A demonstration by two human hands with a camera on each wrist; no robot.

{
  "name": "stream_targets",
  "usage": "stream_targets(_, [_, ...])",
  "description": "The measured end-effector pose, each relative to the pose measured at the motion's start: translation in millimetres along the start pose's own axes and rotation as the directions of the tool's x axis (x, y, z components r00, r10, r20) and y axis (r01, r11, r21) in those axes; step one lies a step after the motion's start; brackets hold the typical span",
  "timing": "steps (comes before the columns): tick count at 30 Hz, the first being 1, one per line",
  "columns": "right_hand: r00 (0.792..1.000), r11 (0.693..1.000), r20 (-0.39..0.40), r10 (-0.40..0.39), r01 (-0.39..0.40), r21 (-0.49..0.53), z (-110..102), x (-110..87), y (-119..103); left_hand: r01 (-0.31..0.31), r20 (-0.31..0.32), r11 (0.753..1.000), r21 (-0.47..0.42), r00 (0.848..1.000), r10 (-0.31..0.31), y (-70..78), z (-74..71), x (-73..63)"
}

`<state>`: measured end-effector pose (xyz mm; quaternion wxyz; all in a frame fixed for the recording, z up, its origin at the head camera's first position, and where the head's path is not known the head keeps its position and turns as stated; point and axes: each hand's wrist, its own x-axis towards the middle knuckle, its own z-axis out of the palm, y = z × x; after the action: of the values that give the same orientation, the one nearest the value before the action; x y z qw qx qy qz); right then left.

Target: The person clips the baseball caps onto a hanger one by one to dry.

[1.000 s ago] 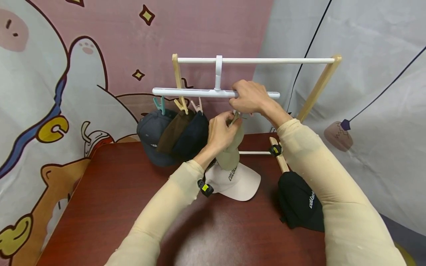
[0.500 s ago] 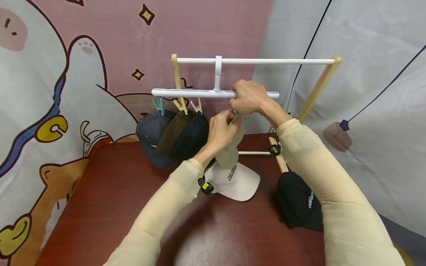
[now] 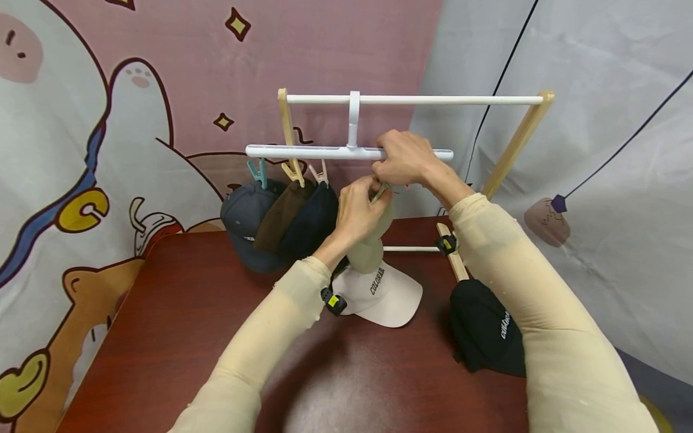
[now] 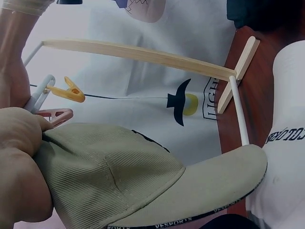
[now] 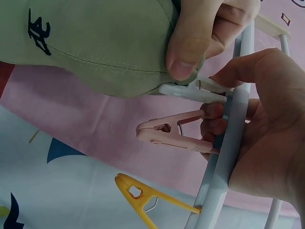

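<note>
My left hand (image 3: 356,213) pinches the edge of an olive green baseball cap (image 4: 114,167) and holds it up under the white hanger (image 3: 308,153). The cap's brim hangs down in the head view. At the hanger's right part, my right hand (image 3: 407,157) curls round the bar. Its thumb and fingers pinch a white clothespin (image 5: 183,92), seen in the right wrist view, whose tip lies right at the cap's edge beside my left thumb. A pink clothespin (image 5: 171,131) and a yellow one (image 5: 136,193) hang beside it on the bar with nothing in them.
Grey-blue (image 3: 243,210), brown (image 3: 278,219) and navy (image 3: 311,222) caps hang from clothespins at the hanger's left. The hanger hooks on a rack rail (image 3: 449,100). A white cap (image 3: 390,297) and a black cap (image 3: 482,331) lie on the red-brown table (image 3: 178,300).
My left hand and the olive green cap have shifted slightly left and up toward the hanger. My right hand stays at the same place on the bar.
</note>
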<state>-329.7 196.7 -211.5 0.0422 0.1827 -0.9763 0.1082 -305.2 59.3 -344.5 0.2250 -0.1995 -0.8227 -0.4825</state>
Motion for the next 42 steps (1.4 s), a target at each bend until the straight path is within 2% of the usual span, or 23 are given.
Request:
stream_targets(6, [1.000,0.999,0.009,0.020,-0.019,-0.029,-0.1,-2.6,2.8,0.029,0.015,1.000,0.007,0.999,-0.029,11.1,-8.2,-3.6])
stream_targets(10, [0.999,0.998,0.020,0.028,-0.027,-0.050,-0.3,-4.2,3.5,0.032,0.023,0.999,0.017,0.999,-0.033,12.8,-10.9,-4.4])
stream_targets(17, [1.000,0.997,0.022,0.004,-0.002,-0.080,-0.4,-6.2,6.6,0.046,0.025,0.999,0.002,0.999,-0.046,9.6,-10.9,-4.8])
stream_targets(24, [0.998,0.990,-0.020,-0.057,0.054,-0.128,-0.6,-9.0,15.8,0.039,0.024,0.999,0.000,0.999,-0.039,10.3,-13.7,-4.7])
stream_targets(28, [0.996,0.989,-0.002,-0.085,0.085,-0.125,-3.5,-12.1,23.2,0.040,0.027,0.999,0.007,0.999,-0.040,10.5,-15.4,-4.8])
stream_targets(32, [0.997,0.991,0.015,-0.082,0.083,-0.107,-8.1,-16.7,30.6,0.026,0.030,1.000,0.007,0.999,-0.027,11.1,-17.0,-4.8])
stream_targets(39, [0.997,0.991,0.015,-0.078,0.079,-0.111,-11.6,-23.6,42.5,0.019,0.011,0.999,-0.026,1.000,-0.019,3.1,-13.9,-3.9])
stream_targets(42, [0.997,0.992,0.034,-0.066,0.069,-0.106,-12.8,-25.8,45.7,0.026,0.026,1.000,-0.016,0.999,-0.025,7.1,-16.9,-5.0])
